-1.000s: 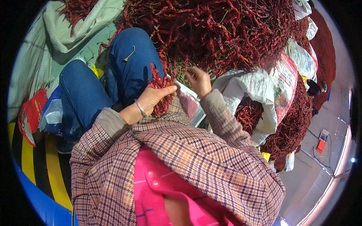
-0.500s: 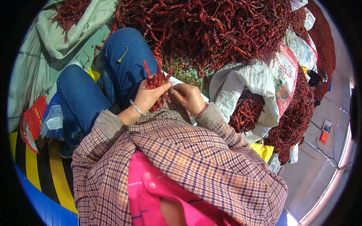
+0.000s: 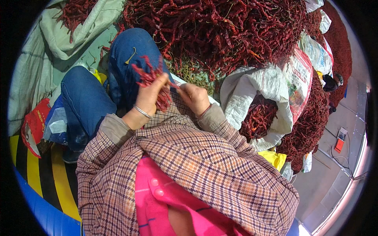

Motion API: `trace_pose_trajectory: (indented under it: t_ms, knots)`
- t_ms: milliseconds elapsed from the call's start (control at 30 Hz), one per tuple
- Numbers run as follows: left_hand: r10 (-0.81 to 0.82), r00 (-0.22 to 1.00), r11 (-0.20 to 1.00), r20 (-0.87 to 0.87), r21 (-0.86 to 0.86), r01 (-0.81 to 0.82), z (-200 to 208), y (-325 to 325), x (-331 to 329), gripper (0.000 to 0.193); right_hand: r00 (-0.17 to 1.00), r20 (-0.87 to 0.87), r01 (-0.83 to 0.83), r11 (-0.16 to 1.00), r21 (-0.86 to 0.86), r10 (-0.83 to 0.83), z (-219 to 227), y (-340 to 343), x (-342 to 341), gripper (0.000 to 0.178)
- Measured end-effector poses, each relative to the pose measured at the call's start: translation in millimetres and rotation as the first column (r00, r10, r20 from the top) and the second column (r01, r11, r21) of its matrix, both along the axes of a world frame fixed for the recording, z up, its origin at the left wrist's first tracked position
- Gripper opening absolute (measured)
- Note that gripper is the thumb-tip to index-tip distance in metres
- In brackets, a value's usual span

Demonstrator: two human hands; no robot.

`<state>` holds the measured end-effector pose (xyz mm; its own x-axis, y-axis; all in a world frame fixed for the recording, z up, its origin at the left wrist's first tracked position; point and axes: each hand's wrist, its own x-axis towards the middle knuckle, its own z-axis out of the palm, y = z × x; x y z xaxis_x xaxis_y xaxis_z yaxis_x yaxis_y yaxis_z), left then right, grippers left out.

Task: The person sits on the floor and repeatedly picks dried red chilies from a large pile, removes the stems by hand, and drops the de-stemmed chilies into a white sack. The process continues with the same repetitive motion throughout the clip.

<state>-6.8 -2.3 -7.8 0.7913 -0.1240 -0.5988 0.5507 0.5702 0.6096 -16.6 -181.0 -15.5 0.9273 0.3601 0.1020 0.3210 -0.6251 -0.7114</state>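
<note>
My left hand (image 3: 146,97), with a silver bangle at its wrist, is closed round a bunch of dried red chillies (image 3: 149,72) above my lap. The chillies stick out past the thumb and below the palm. Close beside it on the right, my right hand (image 3: 193,97) is closed in a pinch. A single dried chilli (image 3: 173,84) runs from the bunch to its fingertips; its far end is hidden by the fingers. A loose stem (image 3: 130,56) lies on my jeans at the knee.
A large heap of dried chillies (image 3: 224,31) rises in front of me, with bits of stem (image 3: 193,76) at its near edge. To the right, an open white woven sack (image 3: 252,80) holds more chillies. A pale cloth sack (image 3: 65,35) lies at the left.
The left hand has tilted the bunch to the left, and its chillies now fan out more. My right hand has moved slightly right and turned, with a chilli stretching between the two hands.
</note>
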Motion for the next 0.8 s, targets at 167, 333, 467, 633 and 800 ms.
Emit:
trace_pose_trajectory:
  t_ms: [167, 333, 467, 633, 800]
  knots:
    - [0.028, 0.999, 0.998, 0.044, -0.057, -0.025, 2.0, 28.8, 11.9, 0.011, 0.938, -0.314, -0.001, 0.907, -0.422, -0.145, -74.5, -83.8, -15.5, 0.019]
    - [-0.059, 0.997, 0.998, -0.043, 0.007, 0.059, 7.5, 22.3, 5.4, 0.016, 0.967, -0.191, 0.069, 0.894, -0.442, -0.168, -82.0, -57.0, 54.4, 0.031]
    - [-0.056, 0.998, 0.998, -0.037, -0.008, 0.056, 10.0, 26.2, 7.3, 0.009, 0.912, -0.278, 0.090, 0.810, -0.580, -0.300, -117.5, -3.0, 92.0, 0.042]
    - [-0.048, 0.998, 0.998, -0.036, 0.025, 0.049, 6.9, 25.7, 8.6, 0.015, 0.910, -0.267, 0.179, 0.882, -0.436, -0.317, -150.7, -11.6, 86.0, 0.041]
    - [-0.077, 0.996, 0.997, -0.035, 0.015, 0.077, 4.4, 25.1, 10.5, 0.015, 0.724, -0.647, 0.341, 0.940, 0.036, -0.238, -135.3, -54.8, 77.7, 0.032]
